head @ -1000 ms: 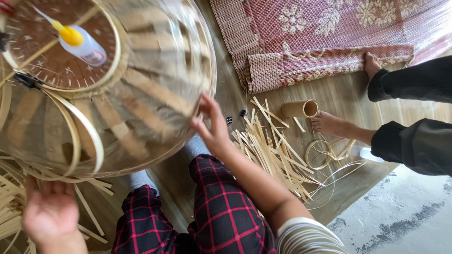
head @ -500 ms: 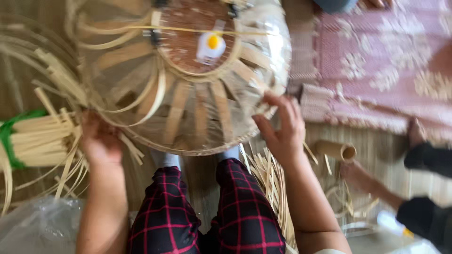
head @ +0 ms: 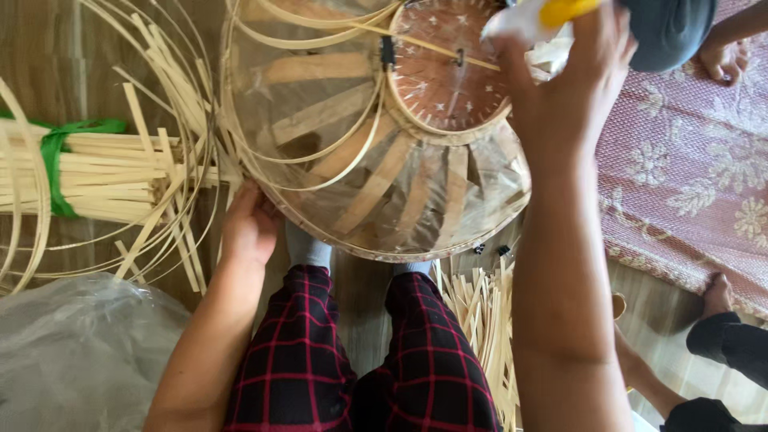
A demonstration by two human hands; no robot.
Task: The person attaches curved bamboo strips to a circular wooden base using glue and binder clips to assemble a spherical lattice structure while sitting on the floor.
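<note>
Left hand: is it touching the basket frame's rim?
Touching. The head view shows the left hand pressed against the lower-left rim of the bamboo basket frame, with no gap.

The woven basket frame (head: 376, 152) stands on the floor (head: 368, 320) directly ahead of the seated person's legs (head: 360, 360). A round wooden disc (head: 448, 76) sits in the frame's centre. The left hand (head: 250, 228) rests against the frame's near-left rim. The right hand (head: 564, 88) is raised over the frame's far-right side, at a bottle (head: 544, 14). A tied bundle of strips (head: 104, 176) lies left of the frame, with a plastic bag (head: 80, 352) nearer, at the left. Loose strips (head: 480, 320) lie right of the legs. A mat (head: 688, 160) covers the floor at the right.
</note>
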